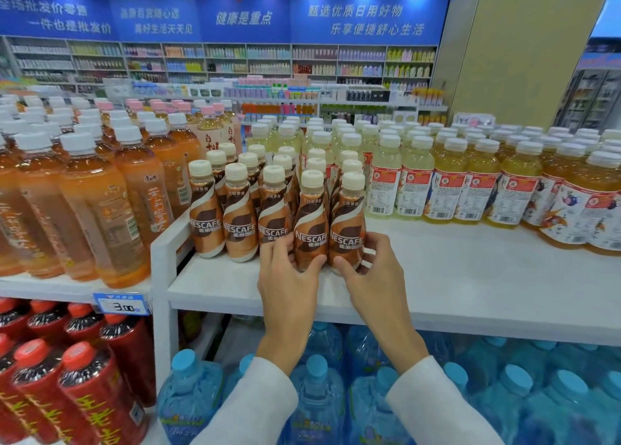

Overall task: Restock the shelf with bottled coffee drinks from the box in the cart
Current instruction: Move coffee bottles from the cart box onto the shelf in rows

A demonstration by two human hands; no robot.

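Several brown Nescafe coffee bottles with cream caps stand in rows on the white shelf [453, 276]. My left hand [287, 276] wraps the base of one front-row coffee bottle [311, 216]. My right hand [373, 269] wraps the base of the coffee bottle beside it [347, 219], at the right end of the front row. Both bottles stand upright on the shelf. Three more front-row coffee bottles [240, 219] stand to the left. The box and the cart are out of view.
Orange tea bottles [100, 202] crowd the higher shelf on the left. Pale and yellow drink bottles [447, 182] line the back right of the white shelf. Blue water jugs [319, 394] sit below, red-label bottles [84, 394] at lower left. A price tag [121, 305] hangs there.
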